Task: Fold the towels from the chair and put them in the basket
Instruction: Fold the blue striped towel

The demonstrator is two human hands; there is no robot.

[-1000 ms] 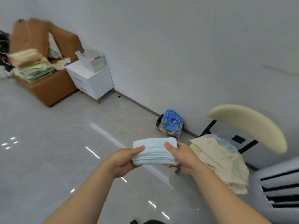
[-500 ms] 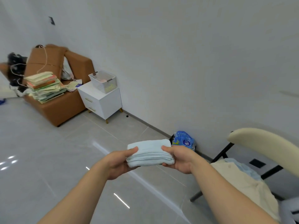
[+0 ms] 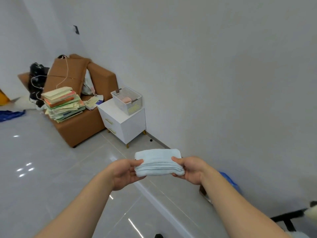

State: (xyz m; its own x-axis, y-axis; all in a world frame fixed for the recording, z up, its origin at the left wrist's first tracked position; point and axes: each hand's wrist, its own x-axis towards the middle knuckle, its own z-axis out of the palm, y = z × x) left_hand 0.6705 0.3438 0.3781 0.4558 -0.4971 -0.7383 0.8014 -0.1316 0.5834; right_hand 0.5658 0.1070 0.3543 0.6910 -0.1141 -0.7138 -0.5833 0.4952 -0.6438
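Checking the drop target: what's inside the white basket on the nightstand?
The white basket holds a pink item, likely folded cloth; something yellow-green shows through its perforated front wall. Its walls hide the rest of the inside.

- A single wide-angle view from the person's head, facing forward and down across the floor (image 3: 51, 169) toward the wall (image 3: 223, 66)
- The towel (image 3: 157, 162) sits close at lower centre; the basket (image 3: 133, 107) stands far off, left of centre

Two hands, left (image 3: 126, 172) and right (image 3: 190, 169), grip a folded pale-blue towel (image 3: 158, 162) above a tiled floor (image 3: 51, 169); a white basket (image 3: 127, 102) sits on a nightstand (image 3: 123, 124) beyond.
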